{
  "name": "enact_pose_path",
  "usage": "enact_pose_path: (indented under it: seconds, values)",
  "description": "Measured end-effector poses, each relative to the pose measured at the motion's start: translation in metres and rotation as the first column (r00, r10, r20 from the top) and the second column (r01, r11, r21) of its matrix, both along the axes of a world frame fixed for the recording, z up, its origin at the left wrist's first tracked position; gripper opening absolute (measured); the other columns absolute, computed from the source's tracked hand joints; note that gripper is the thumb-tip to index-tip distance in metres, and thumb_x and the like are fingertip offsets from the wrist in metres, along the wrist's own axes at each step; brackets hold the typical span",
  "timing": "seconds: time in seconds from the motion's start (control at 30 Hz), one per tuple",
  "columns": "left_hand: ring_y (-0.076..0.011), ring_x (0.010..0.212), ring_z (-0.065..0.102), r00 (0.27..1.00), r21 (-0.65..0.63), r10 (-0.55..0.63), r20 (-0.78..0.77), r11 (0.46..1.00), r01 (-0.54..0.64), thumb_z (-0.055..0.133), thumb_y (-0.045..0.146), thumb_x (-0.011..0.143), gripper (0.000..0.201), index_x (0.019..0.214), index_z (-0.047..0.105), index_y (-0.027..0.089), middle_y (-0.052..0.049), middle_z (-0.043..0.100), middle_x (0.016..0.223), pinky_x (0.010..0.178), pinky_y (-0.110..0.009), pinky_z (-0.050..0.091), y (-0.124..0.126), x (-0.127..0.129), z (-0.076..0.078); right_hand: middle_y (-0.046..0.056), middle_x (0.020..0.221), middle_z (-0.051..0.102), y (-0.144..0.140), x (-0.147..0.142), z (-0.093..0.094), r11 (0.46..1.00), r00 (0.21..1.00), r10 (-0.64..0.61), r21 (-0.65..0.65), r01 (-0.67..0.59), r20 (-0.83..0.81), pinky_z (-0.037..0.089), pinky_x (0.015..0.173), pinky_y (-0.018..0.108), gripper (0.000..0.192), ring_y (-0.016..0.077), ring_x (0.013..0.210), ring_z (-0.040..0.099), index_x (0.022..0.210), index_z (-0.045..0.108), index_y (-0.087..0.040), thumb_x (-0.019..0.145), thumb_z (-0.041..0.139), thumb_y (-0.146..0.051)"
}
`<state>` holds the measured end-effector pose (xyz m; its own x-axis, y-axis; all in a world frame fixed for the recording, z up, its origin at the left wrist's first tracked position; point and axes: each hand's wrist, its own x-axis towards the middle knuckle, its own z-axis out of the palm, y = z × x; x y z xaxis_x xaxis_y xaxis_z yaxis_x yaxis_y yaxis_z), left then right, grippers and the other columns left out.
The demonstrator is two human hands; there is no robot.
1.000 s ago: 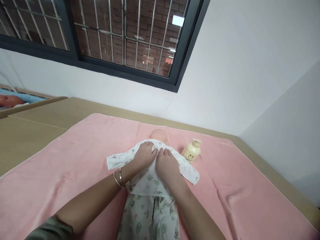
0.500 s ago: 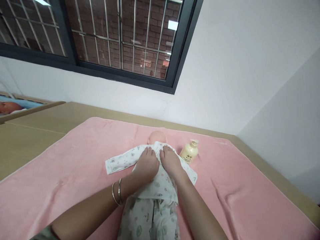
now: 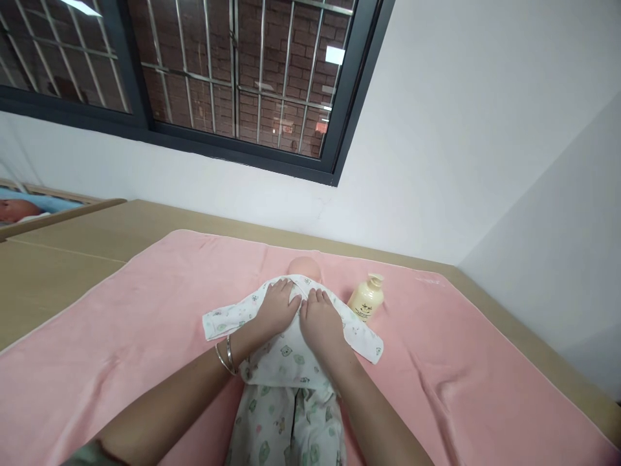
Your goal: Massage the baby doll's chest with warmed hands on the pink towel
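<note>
A baby doll lies on its back on a pink blanket (image 3: pixel 160 291), the rounded top of its head (image 3: pixel 305 266) pointing away from me. It wears a white long-sleeved baby top (image 3: pixel 286 356) with small printed figures and matching trousers (image 3: pixel 264 421). My left hand (image 3: pixel 277 307) rests on the chest of the top, fingers closed on the cloth near the neckline. Right beside it, my right hand (image 3: pixel 321 321) has its fingers curled on the other side of the front. Both sleeves spread outward. The cloth edges under my fingers are mostly hidden.
A pale yellow pump bottle (image 3: pixel 367 298) stands on the blanket to the right of the doll's shoulder. At far left, a wooden-edged crib (image 3: pixel 92 207) holds another doll (image 3: pixel 19 210). Behind the tan tabletop (image 3: pixel 97 226) are a white wall and a barred window (image 3: pixel 233 71).
My left hand has shifted slightly left and up, its thumb now showing. My right hand has moved a little left and down. The neckline cloth has been drawn across the chest.
</note>
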<state>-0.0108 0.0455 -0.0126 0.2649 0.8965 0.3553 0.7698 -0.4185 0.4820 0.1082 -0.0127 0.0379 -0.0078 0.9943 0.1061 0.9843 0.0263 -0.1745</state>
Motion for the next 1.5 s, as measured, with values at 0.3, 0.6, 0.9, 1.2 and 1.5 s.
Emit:
enact_pose_path:
  seconds: [0.3,0.6,0.9,1.2,1.5]
  values:
    - [-0.0303,0.136,0.049,0.999,0.032,0.036,-0.017,0.999,-0.035,0.035,0.032,0.099,0.048,0.134,0.055,0.007,-0.019,0.057,0.142,0.116,-0.048,0.035,-0.002,0.001,0.003,0.015,0.156,0.04,0.025,0.035,-0.01,0.989,0.965,0.148,0.039,-0.143,-0.215,0.022,0.123,0.038,0.056,0.0246,0.148,0.032,0.15,0.041,-0.007,0.103,0.033,-0.037]
    - [-0.0317,0.13,0.054,0.99,0.164,0.067,-0.123,0.985,-0.046,0.038,0.024,0.096,0.044,0.131,0.058,0.006,-0.022,0.061,0.135,0.112,-0.045,0.038,-0.024,0.01,0.008,0.019,0.148,0.049,0.021,0.03,-0.005,0.997,0.992,0.068,0.041,-0.064,-0.109,0.027,0.118,0.039,0.051,0.0267,0.142,0.04,0.143,0.047,-0.004,0.102,0.033,-0.031]
    - [-0.0312,0.125,0.057,0.988,0.055,-0.047,-0.147,0.997,0.056,0.036,0.03,0.097,0.046,0.128,0.059,0.006,-0.022,0.064,0.13,0.108,-0.045,0.04,-0.012,-0.002,0.019,0.017,0.112,0.068,0.002,0.009,0.01,0.999,1.0,0.009,0.032,-0.009,-0.008,0.043,0.098,0.036,0.034,0.0279,0.114,0.06,0.115,0.063,-0.011,0.098,0.035,-0.022]
    - [-0.03,0.131,0.053,0.975,0.083,-0.064,-0.212,0.993,0.084,0.039,0.021,0.093,0.041,0.126,0.06,0.009,-0.02,0.063,0.132,0.111,-0.043,0.038,-0.021,0.003,0.014,0.019,0.153,0.043,0.02,0.041,0.005,0.99,0.98,0.133,-0.036,-0.14,-0.148,0.029,0.117,0.037,0.053,0.0273,0.144,0.037,0.142,0.048,-0.007,0.101,0.038,-0.038]
    - [-0.0297,0.131,0.052,0.998,0.117,0.062,0.003,0.991,-0.062,0.041,0.031,0.095,0.045,0.133,0.057,0.011,-0.016,0.061,0.137,0.113,-0.046,0.038,-0.005,0.004,-0.005,0.021,0.142,0.054,-0.001,0.001,0.004,1.0,0.999,-0.024,-0.006,0.024,-0.043,0.033,0.115,0.039,0.048,0.029,0.14,0.043,0.14,0.052,-0.005,0.101,0.03,-0.024]
